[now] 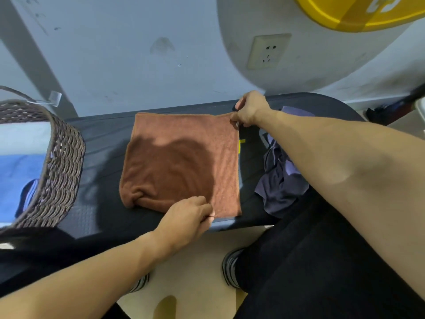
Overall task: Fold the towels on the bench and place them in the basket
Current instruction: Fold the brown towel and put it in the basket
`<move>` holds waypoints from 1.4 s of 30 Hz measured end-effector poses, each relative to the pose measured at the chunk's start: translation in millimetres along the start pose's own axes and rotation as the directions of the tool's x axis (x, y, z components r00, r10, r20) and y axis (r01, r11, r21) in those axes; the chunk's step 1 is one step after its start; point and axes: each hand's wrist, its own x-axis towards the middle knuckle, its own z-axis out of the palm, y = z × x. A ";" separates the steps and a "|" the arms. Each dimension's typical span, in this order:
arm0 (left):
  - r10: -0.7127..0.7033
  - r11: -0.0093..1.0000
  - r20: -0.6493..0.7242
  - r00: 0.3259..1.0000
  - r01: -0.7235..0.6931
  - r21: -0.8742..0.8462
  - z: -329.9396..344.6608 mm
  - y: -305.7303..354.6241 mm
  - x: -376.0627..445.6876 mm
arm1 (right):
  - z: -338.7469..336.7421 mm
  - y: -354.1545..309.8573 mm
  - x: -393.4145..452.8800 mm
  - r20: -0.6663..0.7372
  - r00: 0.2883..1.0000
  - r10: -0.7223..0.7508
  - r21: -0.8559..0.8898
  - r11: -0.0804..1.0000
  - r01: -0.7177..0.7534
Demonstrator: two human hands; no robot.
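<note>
Pinching the brown towel (pixel 181 162) at two right-side corners, the right hand (pixel 249 109) takes the far one and the left hand (pixel 188 215) the near one, a grip on each that suits drawing that edge over for the next fold. It lies flat mid-tabletop (pixel 103 139). A crumpled dark towel (pixel 280 180) waits to the right; the basket (pixel 62 162) sits left, blue cloth (pixel 18 171) already inside.

Left hand (pixel 190 215) and right hand (pixel 249 109), both arms outstretched, each grip pinched.
</note>
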 end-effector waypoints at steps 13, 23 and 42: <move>-0.630 0.776 0.082 0.772 0.621 0.112 -81.0 -76.1 -47.0 | 18.3 -23.8 -138.6 0.418 0.834 -0.361 -0.229 0.846 0.481; -0.800 0.596 0.011 0.600 0.796 -0.111 -62.6 -90.0 -77.3 | 94.7 34.1 -200.6 0.466 0.793 -0.392 -0.396 0.709 0.583; -0.555 0.795 0.195 0.809 0.584 -0.165 -66.6 -88.8 -93.8 | 68.4 -10.9 -178.9 0.574 0.811 -0.116 -0.577 0.645 0.500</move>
